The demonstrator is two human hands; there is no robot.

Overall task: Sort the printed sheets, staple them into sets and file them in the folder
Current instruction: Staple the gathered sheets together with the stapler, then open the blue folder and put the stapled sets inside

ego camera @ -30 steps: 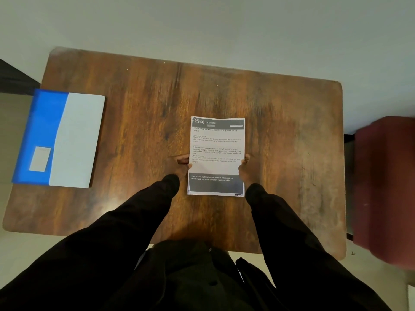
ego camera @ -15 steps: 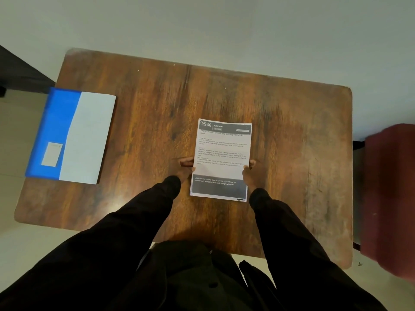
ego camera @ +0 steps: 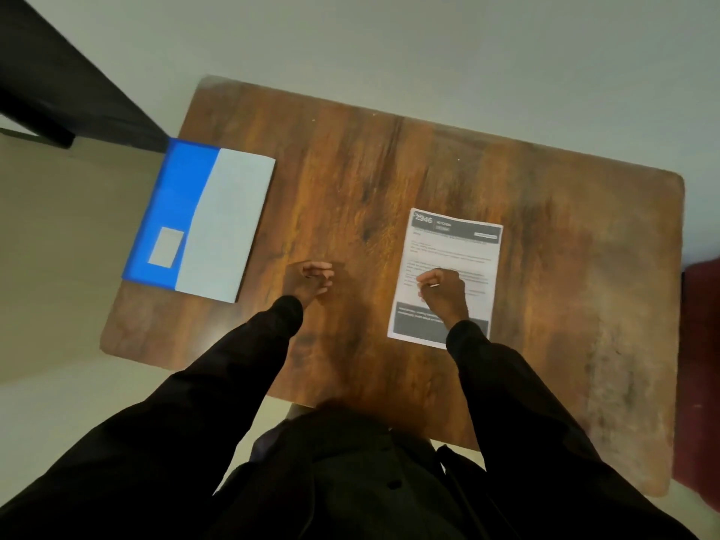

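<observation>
1. Printed sheets (ego camera: 454, 247) flat on table (ego camera: 389, 169), right of centre; blue folder (ego camera: 171, 196) at left edge.
2. Left hand (ego camera: 307, 280) loosely curled, empty, between them.
3. Right hand (ego camera: 444, 292) curled atop sheets; grip unclear.

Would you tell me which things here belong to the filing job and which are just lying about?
Job: white printed sheets; blue folder with pale grey flap.
Lying about: brown wooden table; dark red furniture at right edge; black furniture piece.
</observation>
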